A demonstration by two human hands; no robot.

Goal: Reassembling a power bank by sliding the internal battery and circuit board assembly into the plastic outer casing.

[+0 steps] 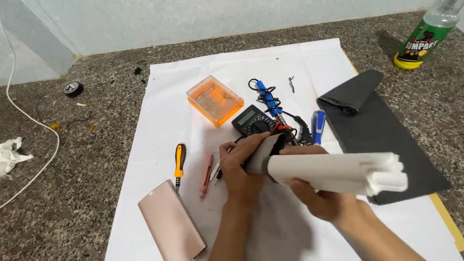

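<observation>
My right hand (319, 195) grips a long white plastic casing (338, 173), held level above the white paper sheet (159, 121). My left hand (241, 169) closes on the casing's dark grey end piece (263, 152), fingers wrapped round it. Just beyond my hands lie a black multimeter (253, 119) with red and black leads. A pinkish flat casing (170, 222) lies at the near left, next to an orange-handled screwdriver (179, 163) and a pink slim tool (206, 173).
An orange transparent bit box (214, 100), a blue soldering iron with cable (268, 99), a blue-handled tool (317, 126) and a dark grey mat (382, 130) lie further back. A green bottle (425, 36), black tape roll (73, 88), white cable (34, 121) and crumpled tissue (10, 153) rest on the granite floor.
</observation>
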